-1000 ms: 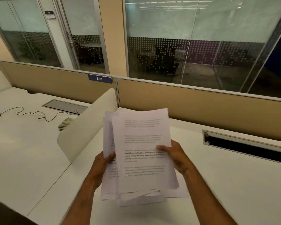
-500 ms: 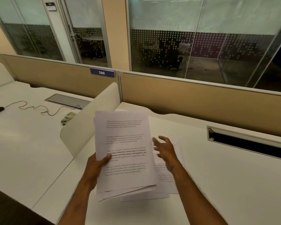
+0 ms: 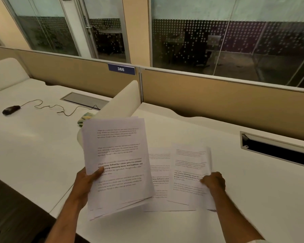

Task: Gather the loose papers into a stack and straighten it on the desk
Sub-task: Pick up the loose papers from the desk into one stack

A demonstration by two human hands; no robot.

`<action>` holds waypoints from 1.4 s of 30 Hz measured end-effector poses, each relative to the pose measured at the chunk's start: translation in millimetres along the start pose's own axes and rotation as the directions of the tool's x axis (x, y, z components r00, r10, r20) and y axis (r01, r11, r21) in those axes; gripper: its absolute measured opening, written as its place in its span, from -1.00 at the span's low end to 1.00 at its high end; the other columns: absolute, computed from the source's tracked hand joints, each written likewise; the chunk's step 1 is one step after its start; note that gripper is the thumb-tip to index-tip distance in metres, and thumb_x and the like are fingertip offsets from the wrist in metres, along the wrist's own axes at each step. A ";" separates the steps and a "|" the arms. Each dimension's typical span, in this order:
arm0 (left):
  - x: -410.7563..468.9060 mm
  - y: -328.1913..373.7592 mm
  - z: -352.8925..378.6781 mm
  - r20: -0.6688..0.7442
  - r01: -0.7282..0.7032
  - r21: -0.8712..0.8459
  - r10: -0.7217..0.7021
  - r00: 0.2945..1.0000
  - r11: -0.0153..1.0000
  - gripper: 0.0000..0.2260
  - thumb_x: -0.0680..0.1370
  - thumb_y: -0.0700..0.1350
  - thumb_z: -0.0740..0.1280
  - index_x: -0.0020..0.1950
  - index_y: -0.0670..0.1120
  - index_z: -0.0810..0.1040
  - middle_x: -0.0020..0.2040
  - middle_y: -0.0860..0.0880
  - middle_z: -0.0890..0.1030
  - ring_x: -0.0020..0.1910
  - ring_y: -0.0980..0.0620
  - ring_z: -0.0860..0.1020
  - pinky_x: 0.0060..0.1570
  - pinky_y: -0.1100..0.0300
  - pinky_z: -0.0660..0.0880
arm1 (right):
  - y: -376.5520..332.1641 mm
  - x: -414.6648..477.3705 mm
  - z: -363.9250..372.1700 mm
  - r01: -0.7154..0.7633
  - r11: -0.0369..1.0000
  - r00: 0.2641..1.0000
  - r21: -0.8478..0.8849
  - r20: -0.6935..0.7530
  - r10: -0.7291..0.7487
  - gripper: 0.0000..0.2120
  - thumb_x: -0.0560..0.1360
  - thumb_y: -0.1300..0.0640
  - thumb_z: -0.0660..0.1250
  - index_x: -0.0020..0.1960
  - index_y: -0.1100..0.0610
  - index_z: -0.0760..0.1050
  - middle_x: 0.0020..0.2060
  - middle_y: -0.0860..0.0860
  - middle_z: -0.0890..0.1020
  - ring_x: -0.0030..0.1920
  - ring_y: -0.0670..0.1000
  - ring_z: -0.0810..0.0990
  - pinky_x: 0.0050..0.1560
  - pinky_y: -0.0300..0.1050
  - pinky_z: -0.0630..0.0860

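Left hand [image 3: 88, 183] is clamped on the gathered stack [image 3: 116, 165], thumb across the printed face, sheets raised off the desk [image 3: 253, 199] and fanned unevenly at the bottom edge. Just right of the stack, 1 loose sheet [image 3: 159, 179] lies flat on the desk, partly covered. Further right, the right hand [image 3: 213, 181] is closed on the right edge of another sheet [image 3: 189, 172], lifting it. Recommended: bring that sheet over onto the stack, collect the flat sheet, then tap the edges square. Risk: the lower sheets may slip.
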State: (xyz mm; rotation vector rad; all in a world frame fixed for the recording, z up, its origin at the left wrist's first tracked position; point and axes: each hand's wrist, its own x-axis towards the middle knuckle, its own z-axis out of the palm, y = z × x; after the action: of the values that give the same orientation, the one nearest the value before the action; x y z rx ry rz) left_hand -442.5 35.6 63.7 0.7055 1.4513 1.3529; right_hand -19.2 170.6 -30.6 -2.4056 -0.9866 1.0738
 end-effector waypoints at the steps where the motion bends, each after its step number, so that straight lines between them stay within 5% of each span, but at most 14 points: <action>1: 0.3 0.7 -1.5 -0.001 -0.003 -0.006 0.003 1.000 1.000 -0.51 0.33 -0.05 0.59 0.21 -0.11 0.59 0.01 -0.18 0.75 -0.11 -0.22 0.73 -0.25 -0.04 0.68 | -2.8 1.1 -1.7 0.024 0.994 0.999 0.103 0.043 -0.028 -0.49 0.30 0.21 0.55 0.20 0.33 0.52 0.10 0.23 0.64 0.08 0.25 0.62 0.14 0.04 0.56; 5: 3.0 2.0 -6.8 -0.006 -0.004 0.001 0.004 1.000 1.000 -0.60 0.42 -0.08 0.54 0.21 -0.11 0.58 0.01 -0.18 0.75 -0.09 -0.25 0.73 -0.26 -0.05 0.68 | -17.1 -6.4 -2.8 0.086 0.874 0.955 0.479 0.212 -0.210 -0.59 0.31 0.32 0.57 0.13 0.34 0.59 0.03 0.22 0.69 0.03 0.23 0.68 0.21 0.16 0.56; 7: 5.6 1.4 -9.7 -0.015 0.000 -0.004 0.000 1.000 1.000 -0.69 0.49 -0.17 0.46 0.22 -0.14 0.58 0.04 -0.21 0.74 -0.08 -0.26 0.72 -0.24 -0.06 0.68 | -25.3 -15.3 5.0 0.114 0.857 0.931 0.503 0.247 -0.269 -0.60 0.30 0.32 0.58 0.11 0.34 0.62 0.00 0.22 0.71 -0.01 0.23 0.70 0.18 0.20 0.58; 12: 9.9 0.6 -13.9 -0.030 0.003 0.001 -0.003 1.000 1.000 -0.72 0.50 -0.19 0.43 0.21 -0.15 0.59 0.05 -0.23 0.73 -0.06 -0.30 0.71 -0.20 -0.09 0.68 | -28.4 -40.7 47.3 0.257 0.966 0.960 0.030 0.110 -0.258 -0.53 0.33 0.10 0.57 0.16 0.26 0.56 0.12 0.20 0.64 0.09 0.20 0.63 0.10 0.02 0.60; 15: 11.9 -0.9 -15.7 -0.042 0.000 0.006 0.000 0.999 1.000 -0.70 0.51 -0.19 0.42 0.24 -0.17 0.57 0.05 -0.23 0.73 -0.06 -0.30 0.71 -0.19 -0.11 0.68 | -26.0 -59.8 67.6 0.250 0.910 0.966 -0.330 0.021 -0.257 -0.45 0.38 -0.02 0.52 0.24 0.21 0.45 0.21 0.18 0.43 0.22 0.19 0.45 0.06 0.06 0.58; 17: 12.4 -2.3 -17.5 -0.046 0.003 0.013 -0.002 0.999 1.000 -0.69 0.51 -0.18 0.42 0.25 -0.17 0.56 0.06 -0.23 0.73 -0.06 -0.30 0.71 -0.18 -0.12 0.68 | -29.4 -67.8 74.4 0.242 0.896 0.966 -0.373 0.011 -0.257 -0.43 0.40 0.00 0.51 0.28 0.19 0.37 0.22 0.17 0.41 0.23 0.19 0.45 0.10 0.10 0.58; 21: 11.9 -5.5 -20.2 -0.046 0.007 0.007 -0.007 0.999 1.000 -0.71 0.52 -0.19 0.42 0.24 -0.15 0.57 0.05 -0.23 0.73 -0.06 -0.31 0.71 -0.18 -0.13 0.68 | -38.1 -63.2 79.7 0.131 0.968 0.989 -0.212 0.100 -0.112 -0.28 0.37 0.16 0.52 0.39 0.17 0.21 0.28 0.20 0.43 0.24 0.23 0.50 0.19 0.13 0.52; 24: 10.7 -5.4 -19.3 -0.031 0.008 -0.008 -0.009 0.999 1.000 -0.68 0.47 -0.17 0.49 0.20 -0.13 0.58 0.02 -0.22 0.74 -0.08 -0.30 0.72 -0.21 -0.10 0.68 | -36.4 -52.1 75.9 0.077 0.995 0.980 -0.064 0.190 -0.063 -0.34 0.32 0.23 0.55 0.35 0.26 0.37 0.20 0.20 0.59 0.15 0.21 0.60 0.18 0.08 0.57; 27: 10.7 -3.2 -15.7 -0.013 0.006 -0.017 -0.006 1.000 1.000 -0.58 0.38 -0.09 0.54 0.20 -0.12 0.59 0.03 -0.22 0.74 -0.07 -0.31 0.71 -0.19 -0.13 0.68 | -36.9 -45.6 57.4 0.180 0.955 0.937 0.234 0.256 -0.239 -0.56 0.33 0.22 0.55 0.19 0.25 0.61 0.04 0.15 0.71 0.01 0.15 0.68 0.15 0.08 0.61; 31: 13.4 4.0 -4.3 0.025 -0.007 -0.022 0.008 1.000 1.000 -0.55 0.35 -0.05 0.50 0.21 -0.13 0.58 0.05 -0.22 0.73 -0.04 -0.31 0.71 -0.12 -0.18 0.67 | -58.8 -64.0 -15.3 0.416 0.782 0.840 0.463 0.133 -0.526 -0.71 0.43 0.26 0.48 0.14 0.15 0.62 0.04 0.15 0.72 0.03 0.16 0.69 0.18 0.16 0.59; 37: 15.4 16.0 23.7 0.094 -0.049 -0.038 0.052 0.994 0.998 -0.39 0.28 0.03 0.57 0.28 -0.13 0.57 0.10 -0.20 0.72 0.02 -0.27 0.71 -0.06 -0.17 0.66 | -77.3 -96.9 -133.2 0.387 0.641 0.766 0.662 0.156 -0.623 -0.65 0.43 0.16 0.47 0.20 0.17 0.58 0.03 0.14 0.73 0.01 0.21 0.72 0.02 0.13 0.65; 42: 10.4 17.1 58.5 0.161 -0.057 -0.027 0.060 0.985 0.998 -0.65 0.48 -0.14 0.49 0.25 -0.11 0.59 0.09 -0.16 0.73 0.04 -0.24 0.71 0.05 -0.23 0.62 | -67.9 -115.5 -155.2 0.337 0.626 0.721 0.704 0.234 -0.652 -0.65 0.47 0.17 0.42 0.24 0.21 0.55 0.07 0.21 0.70 0.05 0.27 0.69 0.04 0.18 0.64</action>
State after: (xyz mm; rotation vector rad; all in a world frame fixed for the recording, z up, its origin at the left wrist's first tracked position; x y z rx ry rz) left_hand -395.8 70.7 83.9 0.8297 1.2940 1.3227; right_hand 10.7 134.6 169.0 -1.2164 -1.1362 1.4831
